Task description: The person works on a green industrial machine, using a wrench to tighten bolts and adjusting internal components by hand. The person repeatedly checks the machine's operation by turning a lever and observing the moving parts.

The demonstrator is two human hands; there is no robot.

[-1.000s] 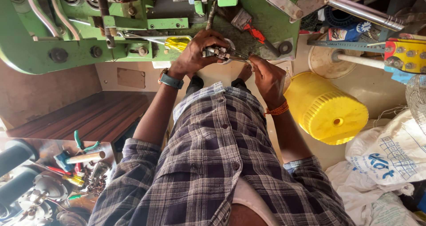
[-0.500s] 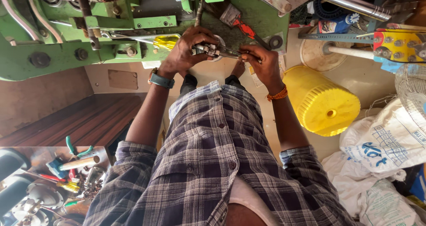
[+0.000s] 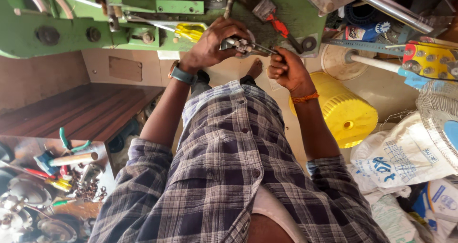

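My left hand [image 3: 212,45] is wrapped around a small metal part [image 3: 238,45], held up against the front of a green machine [image 3: 291,9]. My right hand [image 3: 286,70] is a closed fist just right of it. It grips a thin dark metal tool [image 3: 263,49] whose tip reaches into the part. A watch sits on my left wrist and an orange thread band on my right. My checked shirt fills the lower middle of the view.
A yellow-handled screwdriver [image 3: 191,32] and a red-handled tool [image 3: 279,26] lie on the machine. A yellow ribbed bucket [image 3: 348,114] stands right, with white sacks [image 3: 396,162] and a fan [image 3: 439,123]. A tray of hand tools [image 3: 62,176] sits lower left beside a wooden bench [image 3: 81,109].
My right hand has closed from loose fingers into a fist on the thin tool and risen slightly toward the part. My left hand stays on the part.
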